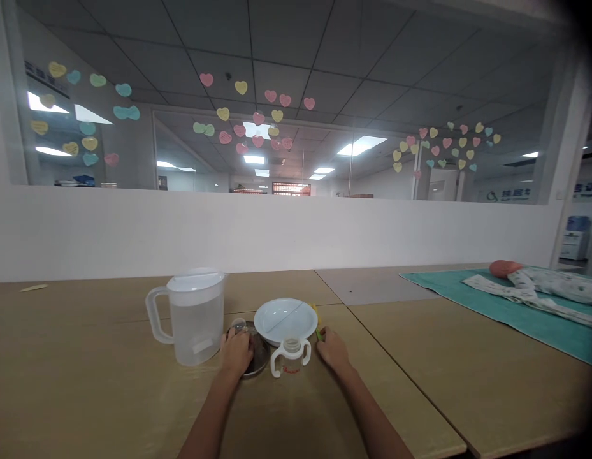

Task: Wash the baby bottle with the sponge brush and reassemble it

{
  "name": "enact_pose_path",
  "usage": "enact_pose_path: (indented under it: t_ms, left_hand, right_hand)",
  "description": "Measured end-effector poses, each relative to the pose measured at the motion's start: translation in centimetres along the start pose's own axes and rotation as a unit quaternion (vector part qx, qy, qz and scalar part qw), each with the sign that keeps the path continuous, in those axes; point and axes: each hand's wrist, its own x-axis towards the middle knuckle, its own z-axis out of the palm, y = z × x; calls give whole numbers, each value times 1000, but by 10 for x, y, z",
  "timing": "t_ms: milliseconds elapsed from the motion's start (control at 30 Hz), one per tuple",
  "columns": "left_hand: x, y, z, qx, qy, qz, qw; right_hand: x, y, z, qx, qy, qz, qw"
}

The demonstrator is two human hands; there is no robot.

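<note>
My left hand [237,352] is closed over the left side of a round metal dish [261,364]. A clear domed cap [239,324] shows just beyond its fingers; whether they grip it I cannot tell. Closed at the right of a pale bowl [285,320], my right hand [333,348] pinches the green end of a slim yellow-and-green utensil [317,324], its kind unclear. Between the hands stands an uncapped clear baby bottle [292,364] with two white handles and red markings, in front of the bowl. A lidded translucent pitcher [197,325] stands left of my left hand.
On the right, a teal towel [448,293] bears a baby doll in patterned clothing [554,285]. A small flat beige piece [34,288] lies at the far left. Behind the wooden table [109,382] rises a white wall [276,233] with a window above.
</note>
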Motion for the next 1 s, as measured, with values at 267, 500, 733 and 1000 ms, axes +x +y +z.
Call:
enact_pose_path:
  t_ms: [267, 500, 733, 1000]
  left_hand:
    - [0, 2, 2, -14, -3, -22, 1000]
    - [3, 7, -8, -46, 31, -91, 994]
    - [2, 7, -18, -139, 73, -107, 982]
    - [2, 14, -34, -289, 207, -130, 925]
  right_hand:
    - [0, -1, -1, -2, 0, 3, 1000]
    - [-1, -2, -2, -1, -1, 2, 1000]
    - [0, -2, 0, -2, 0, 0, 1000]
    - [2, 0, 2, -1, 0, -5, 1000]
